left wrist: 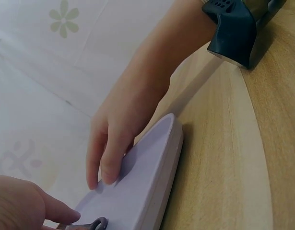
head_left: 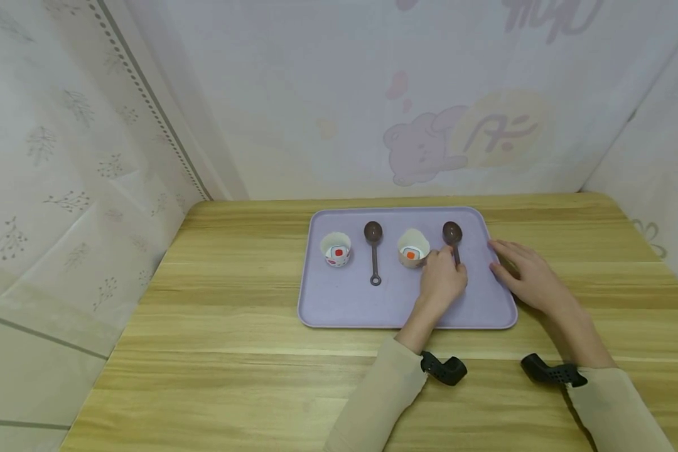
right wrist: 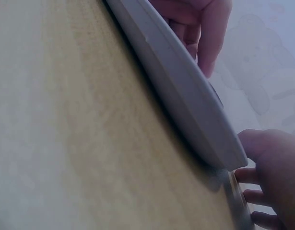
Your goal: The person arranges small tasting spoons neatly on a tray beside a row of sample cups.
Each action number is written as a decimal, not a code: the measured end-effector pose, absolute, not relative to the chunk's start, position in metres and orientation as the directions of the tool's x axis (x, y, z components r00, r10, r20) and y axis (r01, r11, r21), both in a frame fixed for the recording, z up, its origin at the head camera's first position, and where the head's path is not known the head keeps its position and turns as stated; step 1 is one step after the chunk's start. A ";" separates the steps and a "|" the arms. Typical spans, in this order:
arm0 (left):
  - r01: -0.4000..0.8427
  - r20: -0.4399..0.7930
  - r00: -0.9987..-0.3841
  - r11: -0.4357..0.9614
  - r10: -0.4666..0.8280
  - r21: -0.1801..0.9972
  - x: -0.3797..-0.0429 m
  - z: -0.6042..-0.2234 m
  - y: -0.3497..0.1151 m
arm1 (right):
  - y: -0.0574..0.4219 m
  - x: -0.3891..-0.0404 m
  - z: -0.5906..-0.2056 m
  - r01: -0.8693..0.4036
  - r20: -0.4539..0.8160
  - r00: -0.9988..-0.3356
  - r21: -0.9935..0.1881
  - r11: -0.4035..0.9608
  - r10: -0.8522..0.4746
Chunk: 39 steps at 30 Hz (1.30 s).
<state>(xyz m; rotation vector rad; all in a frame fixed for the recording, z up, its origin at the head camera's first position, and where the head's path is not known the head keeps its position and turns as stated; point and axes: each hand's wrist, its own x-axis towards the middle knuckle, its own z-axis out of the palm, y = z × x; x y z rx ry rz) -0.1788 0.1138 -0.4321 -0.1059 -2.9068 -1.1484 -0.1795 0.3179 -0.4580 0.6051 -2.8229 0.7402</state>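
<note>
My left hand pinches the handle of a dark brown measuring spoon on the right part of the lilac tray. In the left wrist view, the ringed end of that spoon's handle sticks out below the thumb. Close beside this hand stands a paper baking cup with an orange square mark inside. My right hand rests its extended fingers and thumb against the tray's right rim. The right wrist view shows the right hand at the tray's edge.
A second brown measuring spoon lies left of the orange-marked cup. Another paper cup, with a red mark inside, stands at the tray's left. The tray sits on a wooden table, with patterned cloth behind it.
</note>
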 end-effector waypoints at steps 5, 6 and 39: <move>0.070 0.036 -0.997 0.734 0.062 0.676 -0.178 -0.431 0.114 | 0.318 -0.180 -0.459 -0.424 0.254 -0.904 -0.435 0.794 -0.344; 0.069 0.034 -0.997 0.735 0.063 0.674 -0.178 -0.431 0.114 | 0.318 -0.180 -0.458 -0.424 0.254 -0.904 -0.436 0.794 -0.343; 0.145 0.064 -0.987 0.667 0.145 0.731 -0.168 -0.413 0.109 | 0.317 -0.178 -0.456 -0.429 0.269 -0.901 -0.434 0.792 -0.341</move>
